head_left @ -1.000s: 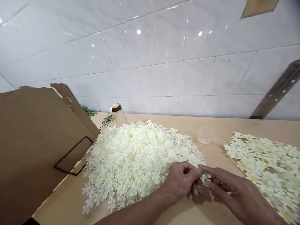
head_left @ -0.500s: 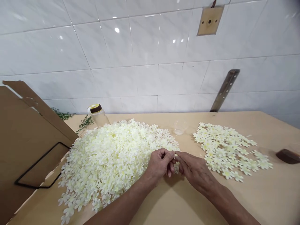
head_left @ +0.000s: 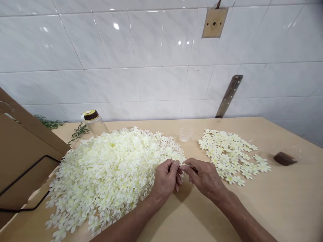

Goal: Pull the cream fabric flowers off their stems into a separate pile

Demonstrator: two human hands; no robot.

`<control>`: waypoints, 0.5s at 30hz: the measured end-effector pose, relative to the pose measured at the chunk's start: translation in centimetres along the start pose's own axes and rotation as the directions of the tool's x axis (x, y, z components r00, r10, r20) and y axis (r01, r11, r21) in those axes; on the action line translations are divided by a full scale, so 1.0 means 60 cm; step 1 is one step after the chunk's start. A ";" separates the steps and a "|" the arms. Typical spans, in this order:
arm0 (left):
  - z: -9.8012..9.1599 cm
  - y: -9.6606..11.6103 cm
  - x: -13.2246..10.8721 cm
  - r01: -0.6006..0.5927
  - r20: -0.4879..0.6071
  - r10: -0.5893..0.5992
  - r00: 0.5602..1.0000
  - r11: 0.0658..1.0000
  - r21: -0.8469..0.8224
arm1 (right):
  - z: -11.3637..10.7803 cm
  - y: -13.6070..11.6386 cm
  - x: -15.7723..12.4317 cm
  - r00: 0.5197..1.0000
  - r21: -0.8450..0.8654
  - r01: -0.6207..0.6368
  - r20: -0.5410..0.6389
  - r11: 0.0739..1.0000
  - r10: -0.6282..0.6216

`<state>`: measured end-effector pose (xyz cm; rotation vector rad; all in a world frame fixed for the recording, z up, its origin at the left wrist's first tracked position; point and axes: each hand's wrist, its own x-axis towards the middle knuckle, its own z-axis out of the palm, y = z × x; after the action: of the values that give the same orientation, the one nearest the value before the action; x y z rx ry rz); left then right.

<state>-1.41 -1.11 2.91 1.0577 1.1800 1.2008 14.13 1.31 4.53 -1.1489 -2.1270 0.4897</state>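
Observation:
My left hand [head_left: 165,177] and my right hand [head_left: 203,176] meet at the fingertips over the table, just right of a big heap of artificial flowers [head_left: 108,171]. Between the fingertips shows a pale sliver, the edge of a small white artificial flower [head_left: 184,164]; the rest of it is hidden by my fingers. Thumb and forefinger of the left hand are pinched together, with the other fingers curled under. The right hand is closed in a pinch on the same small piece. The heaped flowers are white with yellowish centres.
A flatter spread of the same flowers [head_left: 227,151] lies to the right. Behind stand a clear bottle [head_left: 97,126] with a brown lid and a small clear cup [head_left: 185,135]. A glass of dark liquid [head_left: 285,158] is at far right, a cardboard box [head_left: 27,148] at left, green sprigs [head_left: 78,131] nearby.
The view has turned slightly right, so things appear shifted left. My right fingers have bent more around the small flower, whose pale edge now shows; both hands stay together.

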 end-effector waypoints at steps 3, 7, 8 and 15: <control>0.006 0.001 -0.005 -0.017 0.021 0.018 1.000 0.999 -0.027 | -0.005 0.003 0.004 0.996 -0.074 -0.020 -0.089 0.997 0.014; 0.016 0.000 -0.013 -0.058 0.047 0.059 0.997 0.998 -0.017 | -0.013 0.012 0.010 0.985 0.123 -0.165 -0.030 0.979 0.170; 0.019 -0.001 -0.015 -0.065 0.063 0.064 0.996 0.998 0.011 | -0.015 0.016 0.011 0.979 0.179 -0.200 -0.012 0.963 0.205; 0.038 0.000 -0.047 -0.059 0.266 -0.013 0.964 0.963 0.263 | -0.021 0.045 0.016 0.960 0.475 -0.211 -0.062 0.854 0.273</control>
<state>0.90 -3.86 3.41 1.3939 1.1406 0.8959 16.23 3.61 4.18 -1.1306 -1.6318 0.9589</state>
